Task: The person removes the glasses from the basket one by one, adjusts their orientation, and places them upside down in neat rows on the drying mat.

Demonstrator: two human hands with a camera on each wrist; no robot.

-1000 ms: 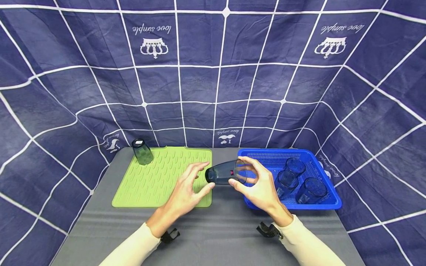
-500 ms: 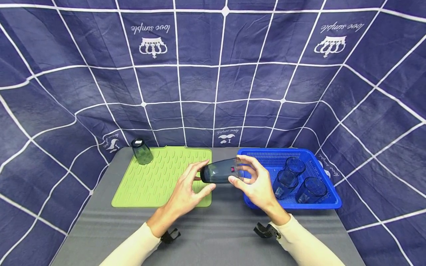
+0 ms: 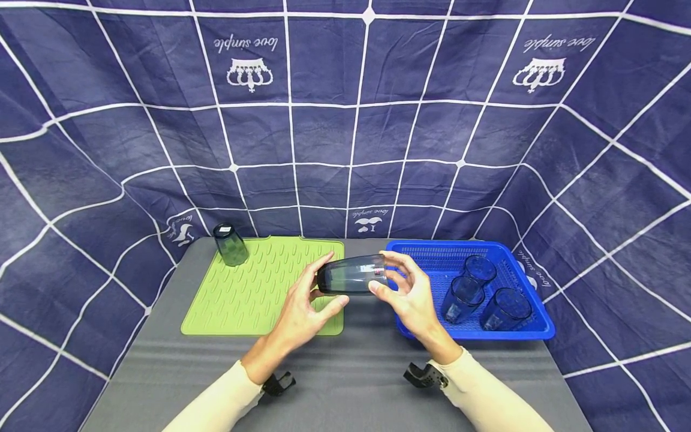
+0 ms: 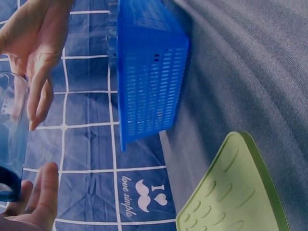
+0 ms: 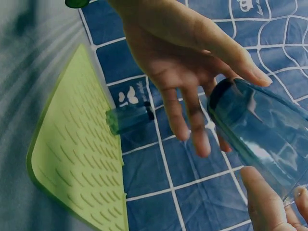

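Observation:
A blue-tinted drinking glass is held sideways above the table, its dark base toward the left and its mouth toward the right. My right hand grips it near the rim, thumb on the near side and fingers on the far side. Around the base, my left hand has its fingers and thumb spread without gripping; in the right wrist view the left thumb lies right at the base edge. A small red label shows near the rim. Another glass stands upside down on the green drying mat, at its far left corner.
On the right, a blue plastic basket contains more glasses, among them one glass at the near right. A grey cloth covers the table. Behind hangs a dark blue curtain with white lines.
My right hand has carried the glass leftward, so its base now lies further between the left fingers and thumb. The left hand has barely moved.

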